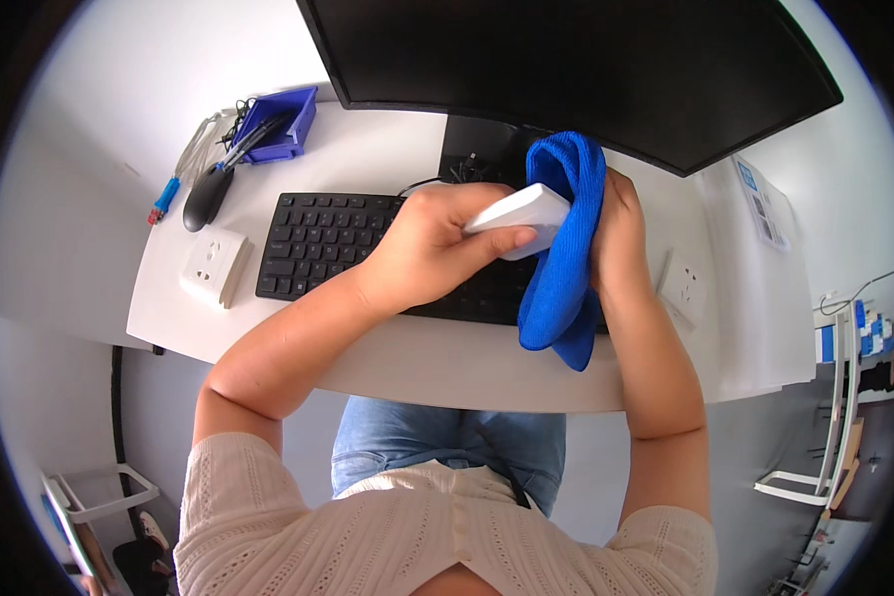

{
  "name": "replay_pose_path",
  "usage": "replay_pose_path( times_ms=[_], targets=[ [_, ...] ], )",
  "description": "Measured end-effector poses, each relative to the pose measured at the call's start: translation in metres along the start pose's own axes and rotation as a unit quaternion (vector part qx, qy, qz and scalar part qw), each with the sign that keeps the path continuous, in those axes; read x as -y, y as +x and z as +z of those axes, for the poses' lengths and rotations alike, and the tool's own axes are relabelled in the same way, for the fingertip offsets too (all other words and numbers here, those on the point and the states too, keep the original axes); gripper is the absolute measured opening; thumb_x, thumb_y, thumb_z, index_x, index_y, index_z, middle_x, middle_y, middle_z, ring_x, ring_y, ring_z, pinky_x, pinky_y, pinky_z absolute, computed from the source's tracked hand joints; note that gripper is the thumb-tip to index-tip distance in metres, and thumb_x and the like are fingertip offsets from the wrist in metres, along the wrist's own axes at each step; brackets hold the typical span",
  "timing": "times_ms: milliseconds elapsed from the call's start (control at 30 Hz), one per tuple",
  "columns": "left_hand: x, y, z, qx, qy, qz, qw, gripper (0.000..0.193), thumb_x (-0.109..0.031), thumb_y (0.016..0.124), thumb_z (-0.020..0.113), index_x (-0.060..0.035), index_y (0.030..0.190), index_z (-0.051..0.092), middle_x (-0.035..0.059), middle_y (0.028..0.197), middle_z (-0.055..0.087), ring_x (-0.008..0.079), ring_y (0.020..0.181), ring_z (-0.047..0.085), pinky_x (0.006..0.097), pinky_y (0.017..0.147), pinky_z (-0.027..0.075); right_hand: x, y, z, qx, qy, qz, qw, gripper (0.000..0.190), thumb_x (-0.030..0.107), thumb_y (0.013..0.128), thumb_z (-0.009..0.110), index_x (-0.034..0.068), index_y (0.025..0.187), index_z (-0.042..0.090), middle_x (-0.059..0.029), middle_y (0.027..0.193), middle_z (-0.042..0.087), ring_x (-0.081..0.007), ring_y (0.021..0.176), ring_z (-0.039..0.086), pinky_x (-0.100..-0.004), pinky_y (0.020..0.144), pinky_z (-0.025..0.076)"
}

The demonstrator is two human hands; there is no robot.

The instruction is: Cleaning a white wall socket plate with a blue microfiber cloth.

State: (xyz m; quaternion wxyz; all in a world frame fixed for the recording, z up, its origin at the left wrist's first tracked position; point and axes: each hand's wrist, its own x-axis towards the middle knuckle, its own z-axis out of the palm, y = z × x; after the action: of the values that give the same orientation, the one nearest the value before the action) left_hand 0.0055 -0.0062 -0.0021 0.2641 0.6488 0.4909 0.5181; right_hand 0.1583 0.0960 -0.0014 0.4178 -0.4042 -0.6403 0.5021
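Above the keyboard, my left hand [447,242] grips a white plastic piece [536,212] between thumb and fingers. It looks like a wall socket panel, but only its plain side and edge show. A blue microfibre cloth [566,298] is draped over the far end of this piece and hangs down in folds. My right hand [622,223] is behind the cloth, pressing it against the white piece; its fingers are mostly hidden. Beneath both hands lies a black keyboard [320,238], its right half largely covered by my hands and the cloth.
Two white socket panels lie on the desk, one at left [212,264] and one at right [682,287]. A black monitor [566,67] stands at the back. Far left are a purple bin [302,123], a black-handled tool [210,194] and a network cable [165,200].
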Motion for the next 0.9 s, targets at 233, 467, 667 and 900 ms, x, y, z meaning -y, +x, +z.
replay_pose_path(
  times_ms=[233, 467, 667, 900],
  targets=[
    [0.005, 0.007, 0.000, -0.119, -0.404, -0.039, 0.906, 0.022, -0.014, 0.089, 0.063, -0.0034, 0.108, 0.060, 0.0068, 0.100, 0.067, 0.0139, 0.093, 0.063, 0.0293, 0.084, 0.050, -0.020, 0.010, 0.010, 0.055, 0.158, 0.175, 0.970, 0.046, 0.034, 0.095, 0.043, -0.006, 0.115, 0.053, -0.0176, 0.096, 0.063, -0.0218, 0.081, 0.064, -0.0330, 0.069, 0.054],
    [0.007, 0.013, -0.003, -0.142, -0.480, -0.130, 0.856, 0.022, -0.019, 0.088, 0.064, -0.0050, 0.105, 0.060, 0.0067, 0.100, 0.066, 0.0158, 0.093, 0.064, 0.0304, 0.081, 0.051, -0.019, 0.007, 0.003, 0.064, 0.171, -0.024, 0.983, 0.053, 0.036, 0.092, 0.052, 0.003, 0.132, 0.043, -0.0151, 0.116, 0.058, -0.0247, 0.101, 0.060, -0.0352, 0.086, 0.050],
    [0.001, -0.003, 0.014, -0.116, -0.531, -0.191, 0.818, 0.022, -0.020, 0.092, 0.058, -0.0081, 0.110, 0.058, 0.0044, 0.099, 0.066, 0.0136, 0.087, 0.064, 0.0293, 0.078, 0.053, -0.004, -0.012, 0.025, 0.107, 0.018, -0.378, 0.919, 0.072, 0.003, 0.085, 0.052, 0.010, 0.147, 0.017, -0.0168, 0.145, 0.031, -0.0275, 0.129, 0.039, -0.0390, 0.107, 0.034],
    [-0.009, -0.011, 0.025, -0.059, -0.513, -0.164, 0.840, 0.033, -0.025, 0.095, 0.054, -0.0041, 0.121, 0.051, 0.0066, 0.109, 0.061, 0.0121, 0.102, 0.056, 0.0277, 0.091, 0.045, -0.011, -0.008, 0.012, 0.069, 0.019, -0.173, 0.982, 0.041, 0.031, 0.091, 0.056, 0.005, 0.122, 0.049, -0.0091, 0.113, 0.059, -0.0181, 0.101, 0.058, -0.0304, 0.089, 0.047]
  ],
)
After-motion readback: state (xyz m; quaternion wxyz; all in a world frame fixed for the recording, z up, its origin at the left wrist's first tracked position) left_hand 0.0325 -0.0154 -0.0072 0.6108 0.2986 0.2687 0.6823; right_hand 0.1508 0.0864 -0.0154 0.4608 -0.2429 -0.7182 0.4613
